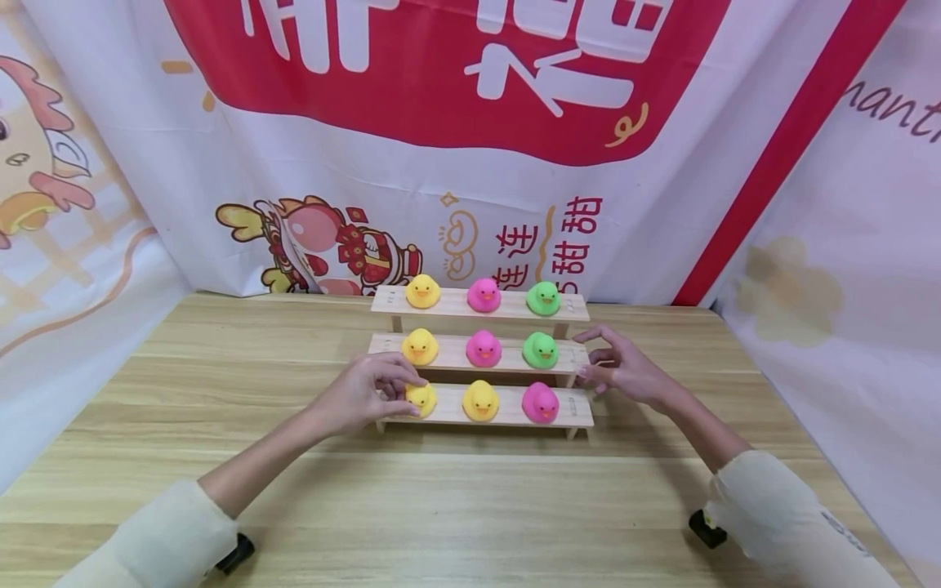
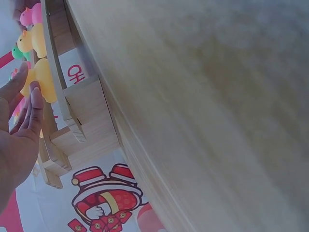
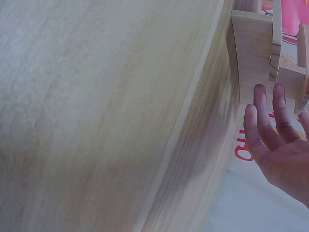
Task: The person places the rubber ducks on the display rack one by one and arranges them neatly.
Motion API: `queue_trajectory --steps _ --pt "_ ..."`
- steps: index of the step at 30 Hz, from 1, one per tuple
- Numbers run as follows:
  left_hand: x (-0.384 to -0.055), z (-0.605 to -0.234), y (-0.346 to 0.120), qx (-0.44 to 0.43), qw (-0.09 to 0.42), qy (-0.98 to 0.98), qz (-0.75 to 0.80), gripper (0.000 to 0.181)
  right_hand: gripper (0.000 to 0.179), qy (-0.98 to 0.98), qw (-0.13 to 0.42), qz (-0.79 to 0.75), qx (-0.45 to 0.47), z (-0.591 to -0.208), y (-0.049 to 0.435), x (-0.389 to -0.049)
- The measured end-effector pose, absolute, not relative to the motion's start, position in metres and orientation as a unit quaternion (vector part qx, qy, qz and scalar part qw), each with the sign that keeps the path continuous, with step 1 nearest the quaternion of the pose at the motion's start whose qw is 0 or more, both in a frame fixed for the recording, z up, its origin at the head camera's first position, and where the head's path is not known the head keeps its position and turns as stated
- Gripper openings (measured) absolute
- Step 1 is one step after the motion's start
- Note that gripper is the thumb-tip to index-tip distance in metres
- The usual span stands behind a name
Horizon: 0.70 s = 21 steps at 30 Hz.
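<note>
A three-tier wooden stand (image 1: 450, 357) holds rubber ducks in rows. At the left end of the lowest tier, my left hand (image 1: 365, 398) pinches a yellow duck (image 1: 423, 401) between thumb and fingers; the duck (image 2: 44, 79) rests on the board in the left wrist view. Beside it sit another yellow duck (image 1: 481, 402) and a pink duck (image 1: 541, 403). My right hand (image 1: 625, 371) is at the stand's right end, fingers loosely bent and holding no duck. In the right wrist view its fingertips (image 3: 260, 92) are by the stand's end panel; whether they touch it I cannot tell.
The middle and top tiers each carry a yellow, a pink (image 1: 483, 349) and a green duck (image 1: 543, 299). Under the stand is a wood-grain table (image 1: 470, 506). Printed cloth (image 1: 176, 212) hangs behind and at both sides.
</note>
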<state>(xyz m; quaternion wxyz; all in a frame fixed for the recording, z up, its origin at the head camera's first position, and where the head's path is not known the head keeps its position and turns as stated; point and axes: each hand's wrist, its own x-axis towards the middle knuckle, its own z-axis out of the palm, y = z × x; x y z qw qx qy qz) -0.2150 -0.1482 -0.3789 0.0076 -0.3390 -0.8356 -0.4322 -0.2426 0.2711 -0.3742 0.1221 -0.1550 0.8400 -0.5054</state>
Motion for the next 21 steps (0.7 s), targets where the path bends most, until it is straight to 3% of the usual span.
queue_trajectory --steps 9,18,21 --pt "-0.213 -0.378 -0.153 -0.334 0.029 -0.847 -0.412 0.037 0.050 0.848 0.116 -0.493 -0.153 -0.373 0.272 -0.243" --pt "-0.205 -0.363 -0.192 -0.341 0.140 -0.847 -0.383 0.023 0.058 0.874 0.079 -0.450 -0.166 -0.373 0.279 -0.234" --pt "-0.207 -0.358 -0.210 -0.315 0.165 -0.861 -0.363 0.019 0.053 0.887 0.042 -0.435 -0.151 -0.372 0.284 -0.228"
